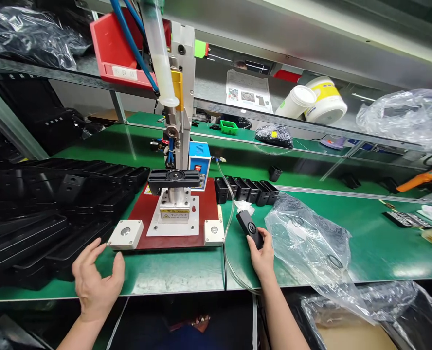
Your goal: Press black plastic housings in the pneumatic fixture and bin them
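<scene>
My right hand (264, 253) grips a black oblong housing (247, 224) with a round ring on its face, held tilted over the green bench. Beside the left white button box (125, 234), my left hand (96, 278) is open, thumb and fingers spread with nothing between them. A dispensing press (181, 109) stands on a dark red base between my hands, with a large syringe (163, 73) above. On its metal post sits a ribbed black part (172, 177) with a round centre. The right white button box (214, 232) is on the base near my right hand.
Many black housings (22, 233) are stacked at left. Several small black blocks (250, 190) line up right of the press. A clear bag with black rings (309, 233) lies at right. A clear tube (230, 257) loops along the bench. Overhead, a shelf holds a red bin (119, 53) and white tubs (325, 102).
</scene>
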Available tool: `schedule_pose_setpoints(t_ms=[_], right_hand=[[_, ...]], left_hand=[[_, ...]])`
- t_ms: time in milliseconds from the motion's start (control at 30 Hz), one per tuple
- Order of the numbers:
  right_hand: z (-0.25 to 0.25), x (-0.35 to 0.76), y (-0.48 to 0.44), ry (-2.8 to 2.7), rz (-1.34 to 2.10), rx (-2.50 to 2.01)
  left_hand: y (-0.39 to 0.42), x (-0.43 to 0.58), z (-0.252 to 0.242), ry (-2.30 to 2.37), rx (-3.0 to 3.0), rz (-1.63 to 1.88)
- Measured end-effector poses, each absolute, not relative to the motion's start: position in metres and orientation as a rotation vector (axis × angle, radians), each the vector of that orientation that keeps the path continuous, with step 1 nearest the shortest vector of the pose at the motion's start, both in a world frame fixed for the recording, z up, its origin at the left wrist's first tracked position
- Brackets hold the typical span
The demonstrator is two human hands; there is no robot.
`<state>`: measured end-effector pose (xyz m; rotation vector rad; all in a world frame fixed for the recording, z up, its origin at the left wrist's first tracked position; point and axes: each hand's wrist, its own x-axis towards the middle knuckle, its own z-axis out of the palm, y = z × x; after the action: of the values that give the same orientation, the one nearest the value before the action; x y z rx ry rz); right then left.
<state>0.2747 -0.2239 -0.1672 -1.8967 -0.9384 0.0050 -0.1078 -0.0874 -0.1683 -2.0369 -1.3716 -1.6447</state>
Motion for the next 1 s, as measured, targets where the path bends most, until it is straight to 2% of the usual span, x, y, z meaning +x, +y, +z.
schedule_pose_setpoints(t_ms=[133,333,467,667,733,867,933,1000], right_hand=[[-0.149,0.251,-0.23,-0.924,0.2,-1.557],[-0.098,0.169,-0.223,-1.094,0.558,-1.082],[-0.091,0.131,-0.223,-1.301,0.603,-1.03],[-0.09,0.132,-0.228,-1.494,0.575,-1.161],[-0.081,0.137,-0.227,-1.504,0.597,-1.126],[-0.058,0.145,-0.216,-1.613,0.538,-1.08],[-0.049,0.148,-0.206,-1.759,0.455,-1.09],[-0.04,0.15,-0.193,-1.861,0.355,-1.081]], left_hand=[[-0.108,-0.095,-0.159,-1.145,-2.129,-1.774],[-0.147,-0.024,-0.113,-1.172,-3.237,-1.927],[-0.16,0.005,-0.092,-1.108,-3.704,-1.982],[-0.152,-0.006,-0.091,-1.244,-3.628,-2.22],[-0.144,-0.015,-0.087,-1.249,-3.603,-2.037],[-0.13,-0.036,-0.071,-1.066,-3.533,-1.409],[-0.123,-0.045,-0.062,-0.981,-3.382,-1.35],[-0.113,-0.051,-0.052,-0.929,-3.189,-1.433]])
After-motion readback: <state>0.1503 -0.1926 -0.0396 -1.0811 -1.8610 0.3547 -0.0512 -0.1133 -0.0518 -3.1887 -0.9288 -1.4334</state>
